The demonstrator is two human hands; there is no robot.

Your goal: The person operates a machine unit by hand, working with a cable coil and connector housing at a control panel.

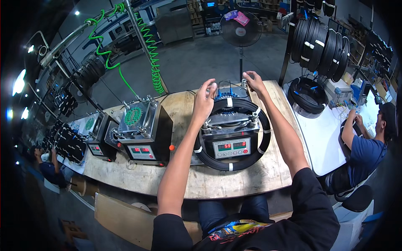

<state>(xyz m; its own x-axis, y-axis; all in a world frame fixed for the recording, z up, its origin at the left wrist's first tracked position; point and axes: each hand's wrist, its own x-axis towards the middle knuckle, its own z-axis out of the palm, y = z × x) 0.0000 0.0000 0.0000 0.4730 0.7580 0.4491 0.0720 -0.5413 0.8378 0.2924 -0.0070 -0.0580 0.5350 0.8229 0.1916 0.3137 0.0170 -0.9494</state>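
Note:
A bench-top machine with a steel top and a lit red-digit panel stands in front of me. A coil of black cable, tied with white bands, hangs round its front, its upper part lying across the top. Behind the coil is a round fixture with blue connectors. My left hand is raised at the machine's back left, fingers bent and apart from the thumb. My right hand is at the back right, beside a metal post, fingers spread and bent. No held thing shows in either hand.
Two similar machines with green fixtures stand left on the wooden bench. Green coiled hoses hang above. A fan stands behind. Cable coils hang at right, near a person at a white table.

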